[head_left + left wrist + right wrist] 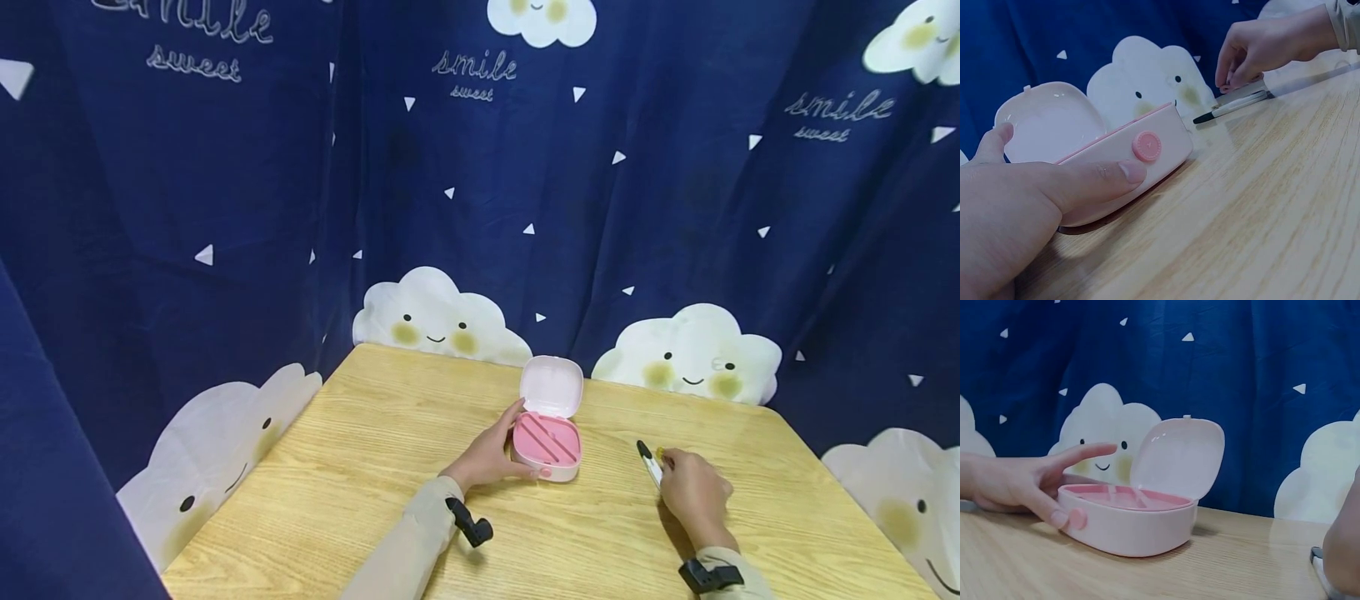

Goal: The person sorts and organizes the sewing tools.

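Note:
A small pale-pink box [547, 473] with a hinged lid [551, 386] stands on the wooden table, its lid raised. Diagonal slots cross its pink inner tray [555, 429]. My left hand [487, 457] holds the box at its left side. In the left wrist view the thumb lies on the front beside a round pink button [1147, 146]. To the right, my right hand [693, 492] has curled fingers pinching a small yellow thing [660, 452], mostly hidden by the fingers. A white pen with a black end [644, 450] lies on the table beside that hand.
The light wooden table [360, 433] carries the box and the pen. Behind it hangs a dark blue curtain [450, 225] printed with smiling clouds. A black strapped device [470, 522] sits on the left wrist, another [708, 575] on the right.

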A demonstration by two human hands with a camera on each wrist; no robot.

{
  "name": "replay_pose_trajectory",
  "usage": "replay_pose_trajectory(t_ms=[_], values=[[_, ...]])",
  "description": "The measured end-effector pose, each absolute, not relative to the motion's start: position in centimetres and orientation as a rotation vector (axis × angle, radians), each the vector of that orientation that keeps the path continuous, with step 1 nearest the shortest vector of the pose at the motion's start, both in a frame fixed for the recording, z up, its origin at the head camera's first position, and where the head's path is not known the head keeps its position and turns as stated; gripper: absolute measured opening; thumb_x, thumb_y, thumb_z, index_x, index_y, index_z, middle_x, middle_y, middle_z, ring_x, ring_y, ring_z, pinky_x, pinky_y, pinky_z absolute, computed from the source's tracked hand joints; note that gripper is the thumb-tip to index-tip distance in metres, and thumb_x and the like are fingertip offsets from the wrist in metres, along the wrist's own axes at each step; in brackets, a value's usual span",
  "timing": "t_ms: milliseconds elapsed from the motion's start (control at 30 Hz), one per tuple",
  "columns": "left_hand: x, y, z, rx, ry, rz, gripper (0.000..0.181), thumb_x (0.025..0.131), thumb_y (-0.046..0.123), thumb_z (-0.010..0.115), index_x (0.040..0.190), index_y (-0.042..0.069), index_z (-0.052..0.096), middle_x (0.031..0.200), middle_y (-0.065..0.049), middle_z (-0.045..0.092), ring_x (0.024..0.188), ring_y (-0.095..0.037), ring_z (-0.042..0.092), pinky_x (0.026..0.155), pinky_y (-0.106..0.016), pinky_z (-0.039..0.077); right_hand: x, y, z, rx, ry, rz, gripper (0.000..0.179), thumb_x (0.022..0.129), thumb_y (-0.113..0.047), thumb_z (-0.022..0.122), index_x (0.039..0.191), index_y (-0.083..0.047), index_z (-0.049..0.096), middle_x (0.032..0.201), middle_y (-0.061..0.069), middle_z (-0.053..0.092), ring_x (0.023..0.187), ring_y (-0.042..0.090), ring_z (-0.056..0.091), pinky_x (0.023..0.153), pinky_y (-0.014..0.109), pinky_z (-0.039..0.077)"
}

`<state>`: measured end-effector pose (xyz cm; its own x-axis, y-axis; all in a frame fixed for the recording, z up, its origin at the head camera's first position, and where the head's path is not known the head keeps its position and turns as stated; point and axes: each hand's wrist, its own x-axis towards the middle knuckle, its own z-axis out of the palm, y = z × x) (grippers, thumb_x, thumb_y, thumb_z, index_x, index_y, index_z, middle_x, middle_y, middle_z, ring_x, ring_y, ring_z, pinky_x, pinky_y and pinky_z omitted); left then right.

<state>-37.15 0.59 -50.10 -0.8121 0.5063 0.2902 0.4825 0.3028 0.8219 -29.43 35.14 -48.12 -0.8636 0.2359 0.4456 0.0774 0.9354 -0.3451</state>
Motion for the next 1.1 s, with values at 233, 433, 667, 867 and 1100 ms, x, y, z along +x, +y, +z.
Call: replay_pose_trajectory(t_ms=[233,433,667,867,1100], values=[[-37.3,0.6,-50.3,0.948,2.518,1.569,0.127,0.073,0.038,0.097,0.168,0.028,0.013,0.163,-0.002,0.038,0.148,-0.02,0.036,0.121,-0.049,0.026,-29.5,34.0,-47.6,-0.157,-2.59,0.434,0.022,0.095,-0.008,0.065,0.114,-0.003,0.076,0.105,0.025,0.072,0.093,0.05,0.066,0.071,0.069,0.041],[-37.7,0.7,-50.7,0.939,2.52,1.563,0.128,0.072,0.039,0.097,0.168,0.03,0.013,0.163,0.002,0.039,0.147,-0.016,0.036,0.121,-0.045,0.027,-29.8,32.8,-47.2,-0.091,-2.583,0.441,0.02,0.098,-0.007,0.064,0.112,-0.005,0.078,0.105,0.022,0.073,0.093,0.046,0.068,0.075,0.069,0.04],[-37.6,0.8,-50.5,0.952,2.538,1.549,0.127,0.073,0.039,0.097,0.168,0.027,0.013,0.161,-0.001,0.042,0.146,-0.018,0.038,0.121,-0.046,0.028,-30.4,31.2,-46.8,-0.029,-2.534,0.452,0.018,0.097,-0.006,0.068,0.111,-0.005,0.079,0.104,0.019,0.074,0.094,0.042,0.069,0.075,0.065,0.042],[-37.6,0.8,-50.5,0.957,2.52,1.573,0.127,0.073,0.039,0.097,0.168,0.028,0.014,0.161,-0.001,0.041,0.146,-0.019,0.038,0.121,-0.047,0.028,-31.2,29.3,-46.4,0.038,-2.481,0.464,0.016,0.093,-0.005,0.071,0.107,-0.006,0.08,0.1,0.014,0.076,0.091,0.039,0.071,0.07,0.06,0.045],[-37.7,0.8,-50.6,0.973,2.527,1.563,0.128,0.072,0.039,0.097,0.168,0.027,0.012,0.161,-0.002,0.042,0.146,-0.019,0.038,0.12,-0.046,0.029,-32.1,27.0,-45.8,0.138,-2.47,0.498,0.014,0.093,-0.005,0.072,0.104,-0.005,0.08,0.096,0.011,0.077,0.09,0.034,0.073,0.071,0.057,0.049]])
